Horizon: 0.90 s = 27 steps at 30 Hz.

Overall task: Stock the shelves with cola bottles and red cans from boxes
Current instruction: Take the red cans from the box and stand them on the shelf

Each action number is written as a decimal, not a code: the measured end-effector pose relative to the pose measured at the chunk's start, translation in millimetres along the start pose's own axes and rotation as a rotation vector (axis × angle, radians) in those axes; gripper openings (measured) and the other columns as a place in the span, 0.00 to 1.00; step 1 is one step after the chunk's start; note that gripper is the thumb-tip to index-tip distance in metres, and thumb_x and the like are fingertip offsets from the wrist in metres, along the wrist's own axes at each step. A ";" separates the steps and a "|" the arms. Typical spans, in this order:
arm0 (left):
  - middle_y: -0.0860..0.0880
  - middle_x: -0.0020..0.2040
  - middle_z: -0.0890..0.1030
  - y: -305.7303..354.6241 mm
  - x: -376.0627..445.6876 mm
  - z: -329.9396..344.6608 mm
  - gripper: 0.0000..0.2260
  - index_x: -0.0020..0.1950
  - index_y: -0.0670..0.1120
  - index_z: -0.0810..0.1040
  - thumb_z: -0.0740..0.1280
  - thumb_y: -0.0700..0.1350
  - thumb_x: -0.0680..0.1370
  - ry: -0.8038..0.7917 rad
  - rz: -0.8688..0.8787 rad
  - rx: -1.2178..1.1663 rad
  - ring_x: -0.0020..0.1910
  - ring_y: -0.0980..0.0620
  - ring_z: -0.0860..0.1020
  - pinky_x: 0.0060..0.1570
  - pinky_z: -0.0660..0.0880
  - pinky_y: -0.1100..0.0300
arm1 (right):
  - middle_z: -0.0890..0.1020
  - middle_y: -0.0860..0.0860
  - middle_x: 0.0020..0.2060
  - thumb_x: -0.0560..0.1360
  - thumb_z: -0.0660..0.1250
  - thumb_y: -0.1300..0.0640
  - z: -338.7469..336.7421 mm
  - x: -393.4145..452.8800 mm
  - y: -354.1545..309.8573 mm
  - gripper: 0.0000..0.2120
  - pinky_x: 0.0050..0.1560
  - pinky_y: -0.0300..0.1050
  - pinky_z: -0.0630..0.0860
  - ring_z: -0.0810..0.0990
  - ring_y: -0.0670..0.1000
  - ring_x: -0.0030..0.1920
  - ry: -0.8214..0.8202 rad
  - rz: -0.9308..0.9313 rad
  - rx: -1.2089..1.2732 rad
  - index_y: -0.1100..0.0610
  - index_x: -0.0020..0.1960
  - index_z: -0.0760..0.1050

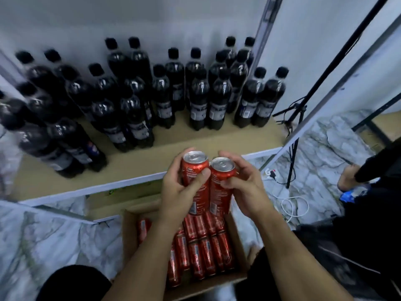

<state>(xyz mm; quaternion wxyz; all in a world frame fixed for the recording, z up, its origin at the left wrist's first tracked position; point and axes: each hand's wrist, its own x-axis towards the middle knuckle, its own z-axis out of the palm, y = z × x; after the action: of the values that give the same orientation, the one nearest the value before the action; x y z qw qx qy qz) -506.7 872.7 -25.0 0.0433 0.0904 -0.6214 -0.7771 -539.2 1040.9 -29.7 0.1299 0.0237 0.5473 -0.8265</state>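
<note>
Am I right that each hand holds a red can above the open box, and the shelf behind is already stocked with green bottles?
Not quite: the head view shows the bottles on the shelf are dark cola, not green. The left hand and right hand do each hold a red can above the box.

head-worn view, looking steeply down, close

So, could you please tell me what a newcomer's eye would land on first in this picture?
Two upright red cans sit side by side mid-frame, the left can gripped by the left hand and the right can by the right hand, above an open cardboard box of more cans. Behind them, dark cola bottles crowd the shelf.
</note>
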 end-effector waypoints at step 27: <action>0.51 0.64 0.82 447.5 144.0 236.7 0.24 0.71 0.50 0.73 0.76 0.49 0.77 -0.108 0.488 0.139 0.64 0.54 0.80 0.66 0.77 0.48 | 0.84 0.54 0.61 0.76 0.70 0.56 98.1 75.8 -511.7 0.26 0.59 0.46 0.79 0.82 0.53 0.63 -0.021 -0.494 -0.095 0.57 0.73 0.72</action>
<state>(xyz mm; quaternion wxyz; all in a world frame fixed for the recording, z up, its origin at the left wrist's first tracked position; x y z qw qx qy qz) -714.1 973.4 448.2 0.1897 -0.1011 -0.6780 -0.7029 -725.5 1125.2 455.5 -0.0692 -0.1256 0.5733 -0.8067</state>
